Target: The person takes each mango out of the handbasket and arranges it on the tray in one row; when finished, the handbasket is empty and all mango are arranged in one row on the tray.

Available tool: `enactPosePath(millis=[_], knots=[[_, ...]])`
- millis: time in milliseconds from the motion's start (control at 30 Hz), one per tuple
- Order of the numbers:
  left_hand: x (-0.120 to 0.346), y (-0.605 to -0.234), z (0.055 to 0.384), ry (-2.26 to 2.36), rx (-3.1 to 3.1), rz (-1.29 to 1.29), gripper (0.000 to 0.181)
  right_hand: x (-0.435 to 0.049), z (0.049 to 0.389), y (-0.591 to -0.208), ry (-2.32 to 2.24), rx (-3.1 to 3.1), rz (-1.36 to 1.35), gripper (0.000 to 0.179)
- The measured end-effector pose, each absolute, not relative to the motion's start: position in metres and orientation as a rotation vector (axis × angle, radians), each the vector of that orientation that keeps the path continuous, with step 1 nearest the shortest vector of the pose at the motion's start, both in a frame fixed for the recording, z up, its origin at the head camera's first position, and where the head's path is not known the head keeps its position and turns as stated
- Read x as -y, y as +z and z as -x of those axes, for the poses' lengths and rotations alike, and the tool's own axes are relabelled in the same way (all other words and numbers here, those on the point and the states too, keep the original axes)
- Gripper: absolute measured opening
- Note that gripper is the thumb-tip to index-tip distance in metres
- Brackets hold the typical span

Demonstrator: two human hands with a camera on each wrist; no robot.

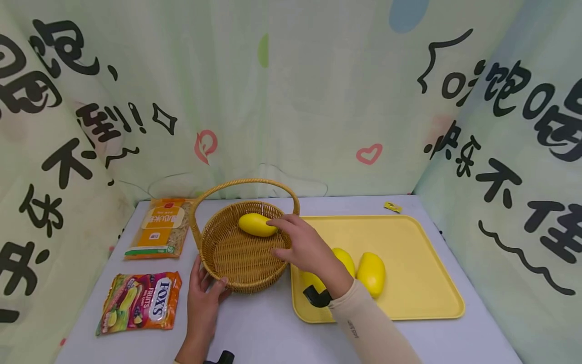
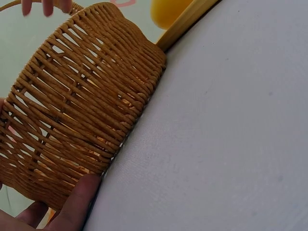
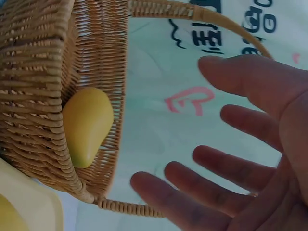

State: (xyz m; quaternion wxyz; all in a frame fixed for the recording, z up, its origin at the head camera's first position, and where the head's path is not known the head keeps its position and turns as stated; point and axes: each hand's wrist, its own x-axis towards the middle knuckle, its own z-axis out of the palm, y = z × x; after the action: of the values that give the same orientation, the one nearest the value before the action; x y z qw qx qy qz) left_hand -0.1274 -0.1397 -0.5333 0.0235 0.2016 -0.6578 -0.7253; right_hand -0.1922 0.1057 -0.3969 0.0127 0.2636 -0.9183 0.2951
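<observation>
A woven brown basket (image 1: 238,259) with an arched handle stands on the table, one yellow mango (image 1: 254,225) lying inside against its far side. My left hand (image 1: 204,298) grips the basket's near left side, with the thumb by the rim. In the left wrist view, fingers (image 2: 77,202) lie low against the wicker wall (image 2: 82,91). Over the basket's right side is my right hand (image 1: 304,242), its fingers spread. The right wrist view shows that hand (image 3: 250,159) holding nothing, apart from the mango (image 3: 89,126).
Right of the basket lies a yellow tray (image 1: 414,263) bearing more mangoes (image 1: 372,275), partly hidden by my right arm. On the left are an orange grain packet (image 1: 159,228) and a FOX'S candy bag (image 1: 140,302). A small yellow packet (image 1: 393,207) lies behind the tray.
</observation>
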Motion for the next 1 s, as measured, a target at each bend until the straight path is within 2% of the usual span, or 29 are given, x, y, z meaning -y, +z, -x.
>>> enactPosePath(millis=[400,533,1000], knots=[[0.140,-0.532,0.126,-2.270,2.041,-0.653,0.096,-0.066,0.249,-0.409,0.606,3.182,-0.905,0.075],[0.140,-0.532,0.127,-2.256,2.051,-0.665,0.096,-0.056,0.260,-0.412,0.518,3.265,-0.889,0.078],[0.139,-0.532,0.126,-2.256,2.047,-0.667,0.096,-0.034,0.280,-0.424,0.215,3.380,-0.981,0.075]])
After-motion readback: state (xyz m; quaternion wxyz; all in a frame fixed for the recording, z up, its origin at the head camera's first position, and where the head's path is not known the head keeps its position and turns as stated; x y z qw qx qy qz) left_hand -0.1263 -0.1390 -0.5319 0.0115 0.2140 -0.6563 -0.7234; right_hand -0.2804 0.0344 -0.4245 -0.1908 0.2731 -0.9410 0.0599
